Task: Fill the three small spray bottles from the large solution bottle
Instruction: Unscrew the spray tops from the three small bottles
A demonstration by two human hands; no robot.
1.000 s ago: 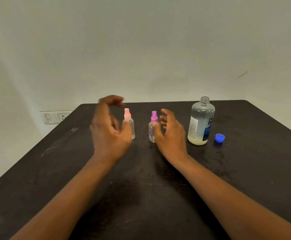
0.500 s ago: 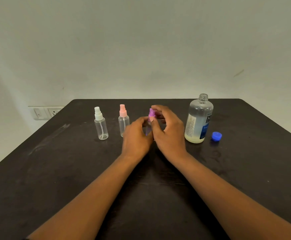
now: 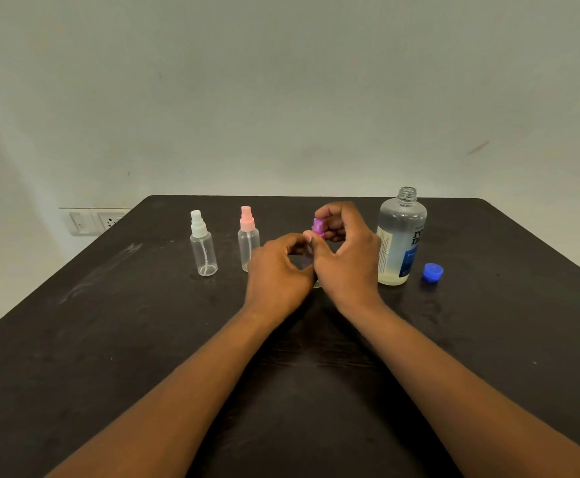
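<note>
While my left hand (image 3: 278, 270) curls round the body of the purple-capped spray bottle (image 3: 317, 228), my right hand (image 3: 347, 257) pinches its purple spray top between thumb and fingers. Bottle body is mostly hidden behind both hands; only the purple top and a sliver of clear plastic at the base show between them. Can't tell whether the top is seated or already loose. Bottle stands on the tabletop (image 3: 109, 339), between my two hands.

Just left of my left hand: pink-capped spray bottle (image 3: 247, 236), upright, clear body, partly behind my knuckles. Further left, apart from it: white-capped spray bottle (image 3: 203, 246), upright, clear, dip tube visible inside, looks empty.

Just right of my right hand: large solution bottle (image 3: 399, 239), upright, no cap on its threaded neck, white and blue label, a low layer of pale liquid at the bottom. Whether my hand touches it, can't tell. Right of that bottle, near its base: blue cap (image 3: 432, 272) lying on the tabletop.

Both forearms bare, reaching in from the near edge. Beyond the far left edge of the tabletop: wall socket plate (image 3: 92, 220) on a plain pale wall.
</note>
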